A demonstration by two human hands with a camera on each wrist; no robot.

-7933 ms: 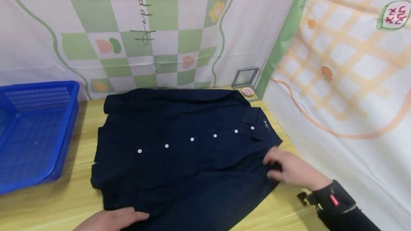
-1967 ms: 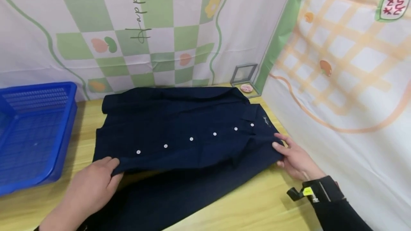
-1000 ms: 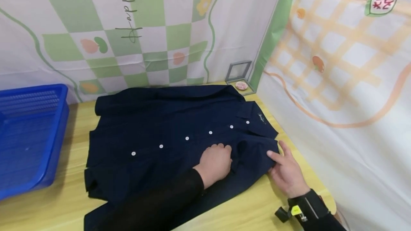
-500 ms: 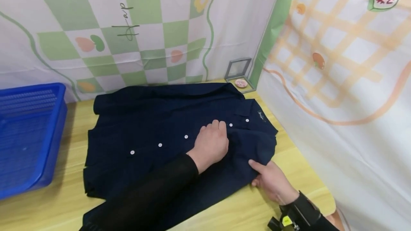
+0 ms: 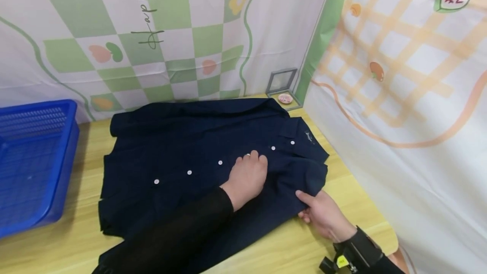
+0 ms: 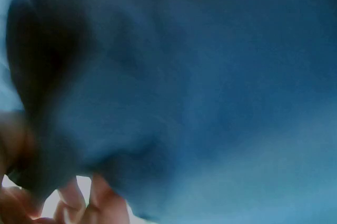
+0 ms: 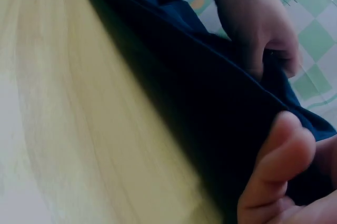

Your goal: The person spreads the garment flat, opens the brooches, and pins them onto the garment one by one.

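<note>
While the left hand (image 5: pixel 246 176) grips a fold of the navy shirt (image 5: pixel 171 155) on the table (image 5: pixel 342 181), the right hand (image 5: pixel 322 214) pinches its near hem; bare wood lies beyond.

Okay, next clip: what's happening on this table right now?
A person is working on a dark navy button-up shirt spread flat on a wooden table. The left hand rests on the shirt front beside the row of white buttons, fingers curled into the cloth. The right hand pinches the shirt's near edge below the collar. A blue plastic basket sits at the table's left end, and a small grey frame stands in the far corner.
</note>
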